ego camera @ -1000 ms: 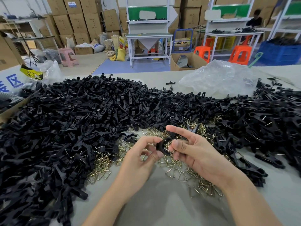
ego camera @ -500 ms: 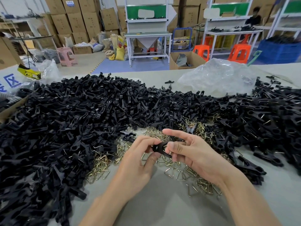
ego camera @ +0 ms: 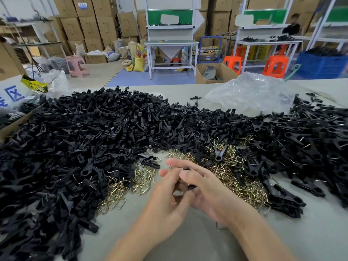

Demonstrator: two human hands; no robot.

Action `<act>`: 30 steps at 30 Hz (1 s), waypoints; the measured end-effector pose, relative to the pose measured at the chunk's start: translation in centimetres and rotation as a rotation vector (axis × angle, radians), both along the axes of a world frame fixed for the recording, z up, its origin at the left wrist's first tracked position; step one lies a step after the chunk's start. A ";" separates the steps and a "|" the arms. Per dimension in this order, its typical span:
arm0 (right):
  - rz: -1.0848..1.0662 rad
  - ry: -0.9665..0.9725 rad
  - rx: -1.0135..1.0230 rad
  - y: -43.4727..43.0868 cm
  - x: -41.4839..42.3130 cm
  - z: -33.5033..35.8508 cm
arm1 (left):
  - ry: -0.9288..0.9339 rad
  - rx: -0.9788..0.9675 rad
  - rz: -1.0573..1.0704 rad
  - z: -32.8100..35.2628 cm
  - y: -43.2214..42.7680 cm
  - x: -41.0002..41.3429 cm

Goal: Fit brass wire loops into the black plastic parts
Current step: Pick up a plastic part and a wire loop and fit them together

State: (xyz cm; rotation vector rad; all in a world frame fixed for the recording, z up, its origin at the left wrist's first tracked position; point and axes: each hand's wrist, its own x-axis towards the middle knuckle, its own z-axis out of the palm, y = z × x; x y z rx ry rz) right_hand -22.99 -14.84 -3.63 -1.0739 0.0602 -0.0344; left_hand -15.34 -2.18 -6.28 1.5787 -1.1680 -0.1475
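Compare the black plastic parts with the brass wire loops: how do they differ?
The black plastic parts are matte, solid pieces; the brass wire loops are shiny, thin, open triangles. The black plastic parts form a far larger heap; the brass wire loops form a small flat patch. Both lie loose on the table.

Bright, even indoor light falls from above, with no hard glare. Faint, soft shadows lie under the forearms on the grey surface (ego camera: 197, 245). The clear bag (ego camera: 250, 93) at upper right shines whitish. The black plastic part (ego camera: 190, 186) at the fingers (ego camera: 188, 175) shows no detail. Wide-angle bending tilts the rack (ego camera: 263, 27) at upper right. The background and lower left corner are soft.
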 end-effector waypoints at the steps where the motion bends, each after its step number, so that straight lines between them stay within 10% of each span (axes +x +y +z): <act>1: -0.025 0.006 -0.014 0.1 0.2 -0.1 | 0.010 0.012 0.004 -0.2 -0.2 0.1; 8: -0.236 0.053 -0.441 0.2 0.9 -1.0 | -0.161 0.139 0.034 -0.2 -0.3 0.9; 30: -0.162 -0.025 -0.471 -0.1 0.6 -1.7 | -0.309 0.309 0.021 -0.2 1.1 2.2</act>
